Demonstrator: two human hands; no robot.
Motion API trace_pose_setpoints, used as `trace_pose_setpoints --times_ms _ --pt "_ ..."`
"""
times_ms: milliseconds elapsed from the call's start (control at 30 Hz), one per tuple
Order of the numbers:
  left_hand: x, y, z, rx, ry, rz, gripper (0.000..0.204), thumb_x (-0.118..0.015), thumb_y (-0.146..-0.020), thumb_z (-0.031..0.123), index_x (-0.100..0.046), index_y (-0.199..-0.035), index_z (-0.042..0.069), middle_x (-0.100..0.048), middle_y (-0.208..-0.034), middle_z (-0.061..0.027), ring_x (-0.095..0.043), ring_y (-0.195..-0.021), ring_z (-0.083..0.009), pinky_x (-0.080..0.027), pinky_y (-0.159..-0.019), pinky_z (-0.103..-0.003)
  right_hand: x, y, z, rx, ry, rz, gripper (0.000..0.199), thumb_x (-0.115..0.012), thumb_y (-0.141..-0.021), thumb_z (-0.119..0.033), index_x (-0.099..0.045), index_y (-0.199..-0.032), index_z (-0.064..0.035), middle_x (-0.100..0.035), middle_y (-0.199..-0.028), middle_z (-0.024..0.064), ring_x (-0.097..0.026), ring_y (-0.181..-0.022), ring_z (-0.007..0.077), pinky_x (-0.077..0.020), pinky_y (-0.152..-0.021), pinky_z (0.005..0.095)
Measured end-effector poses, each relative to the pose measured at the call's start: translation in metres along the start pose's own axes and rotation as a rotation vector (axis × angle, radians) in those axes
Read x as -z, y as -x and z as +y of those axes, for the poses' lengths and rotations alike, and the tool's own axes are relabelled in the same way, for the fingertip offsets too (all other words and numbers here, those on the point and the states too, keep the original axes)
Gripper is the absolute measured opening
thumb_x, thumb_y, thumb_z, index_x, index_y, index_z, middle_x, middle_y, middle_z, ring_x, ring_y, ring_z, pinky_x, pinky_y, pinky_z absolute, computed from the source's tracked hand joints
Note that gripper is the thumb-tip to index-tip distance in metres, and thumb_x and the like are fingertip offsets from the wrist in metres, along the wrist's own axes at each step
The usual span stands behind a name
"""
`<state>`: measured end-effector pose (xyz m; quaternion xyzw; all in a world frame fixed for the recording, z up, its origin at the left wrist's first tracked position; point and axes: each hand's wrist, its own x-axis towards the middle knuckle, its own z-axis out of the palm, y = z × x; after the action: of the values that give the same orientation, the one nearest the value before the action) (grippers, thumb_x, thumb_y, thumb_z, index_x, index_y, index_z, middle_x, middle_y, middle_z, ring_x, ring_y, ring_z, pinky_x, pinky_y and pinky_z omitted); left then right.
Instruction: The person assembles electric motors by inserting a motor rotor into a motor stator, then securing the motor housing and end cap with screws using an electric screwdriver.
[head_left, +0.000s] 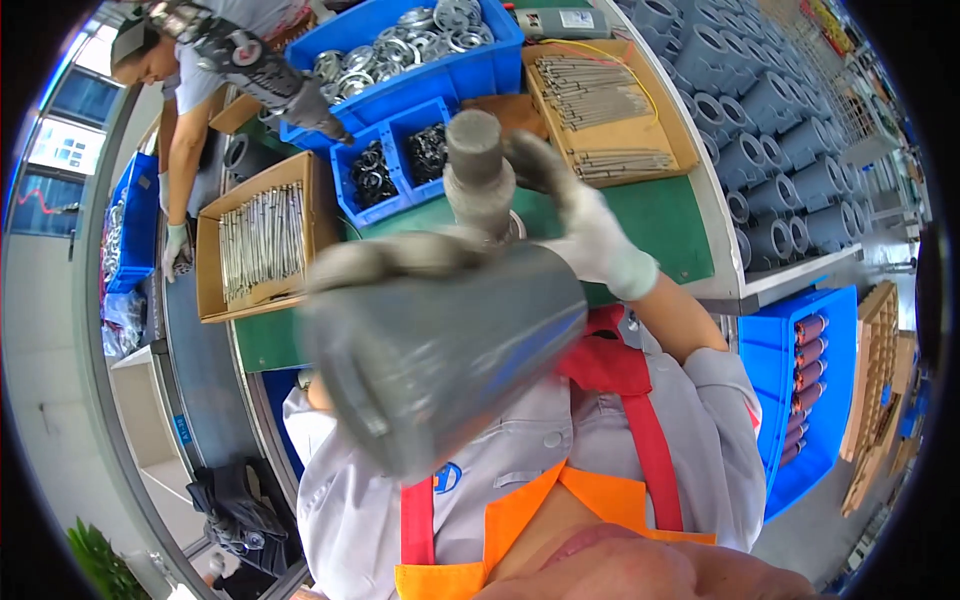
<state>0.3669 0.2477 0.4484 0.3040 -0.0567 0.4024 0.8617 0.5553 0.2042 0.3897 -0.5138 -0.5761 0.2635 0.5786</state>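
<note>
A blurred grey hollow cylinder point(450, 340), like a motor housing, is held tilted in front of my chest. My left hand point(400, 258), in a whitish work glove, is closed over its upper side. Behind it stands an upright stepped metal post point(478, 170) with a darker round top. My gloved right hand point(580, 215) is just right of this post, fingers apart and raised, its palm near the cylinder's right end. Motion smears the fingertips, and whether they touch the post cannot be told.
Beyond the post are blue bins of metal rings point(405, 50) and small black parts point(425, 150). Boxes of thin metal rods point(262, 240) flank it. A power tool point(270, 75) hangs upper left. Grey cylinders point(760, 150) crowd the right. A co-worker's gloved hand point(177, 245) reaches down far left.
</note>
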Motion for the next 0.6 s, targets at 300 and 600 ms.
trace_pose_setpoints --times_ms 300,600 --pt "-0.008 -0.084 0.092 -0.039 -0.992 -0.143 0.110 -0.096 -0.051 0.032 -0.039 -0.139 0.000 -0.051 -0.135 -0.0184 -0.055 -0.122 -0.0292 -0.043 -0.105 -0.044 -0.012 -0.035 -0.028 -0.202 0.374 -0.284 0.071 -0.082 -0.069 -0.025 -0.051 -0.128 -0.0004 -0.063 -0.113 0.0220 -0.061 -0.104 0.0383 -0.0489 -0.090 0.0411" --pt "0.030 -0.090 0.076 0.013 -1.279 -0.450 0.109 -0.095 -0.052 0.029 -0.037 -0.140 0.001 -0.048 -0.134 -0.0155 -0.051 -0.125 -0.0263 -0.041 -0.105 -0.039 0.036 -0.103 -0.130 0.633 0.312 -0.420 0.037 -0.060 -0.088 -0.022 -0.059 -0.115 0.0034 -0.065 -0.108 0.0254 -0.064 -0.100 0.0435 -0.0496 -0.089 0.0534"
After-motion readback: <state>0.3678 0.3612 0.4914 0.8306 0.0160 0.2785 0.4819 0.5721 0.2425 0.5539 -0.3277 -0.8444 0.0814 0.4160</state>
